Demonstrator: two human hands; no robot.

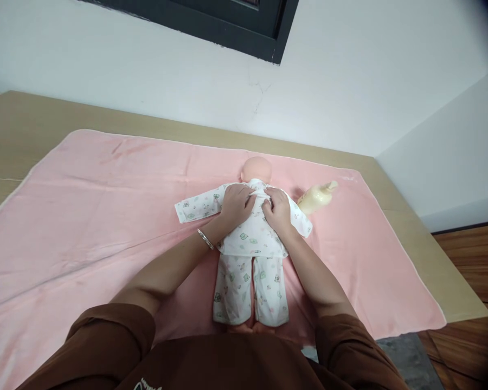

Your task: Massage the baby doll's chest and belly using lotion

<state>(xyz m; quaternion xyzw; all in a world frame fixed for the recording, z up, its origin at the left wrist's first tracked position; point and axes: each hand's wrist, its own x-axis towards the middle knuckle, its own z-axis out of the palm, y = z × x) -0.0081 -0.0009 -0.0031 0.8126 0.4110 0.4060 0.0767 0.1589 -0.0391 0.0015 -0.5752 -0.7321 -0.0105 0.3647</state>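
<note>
A baby doll lies on its back on a pink blanket, head toward the wall. It wears a white printed top and matching trousers. My left hand rests on the doll's chest at the left side, with its fingers curled on the cloth near the collar. My right hand presses on the right side of the chest, its fingers bent and pinching the top's front edge. The two hands nearly touch at the doll's neckline. A silver bracelet sits on my left wrist.
A cream-coloured baby bottle lies on its side on the blanket, just right of the doll's shoulder. The blanket covers a wooden table set against a white wall. The table's right edge drops to a wooden floor.
</note>
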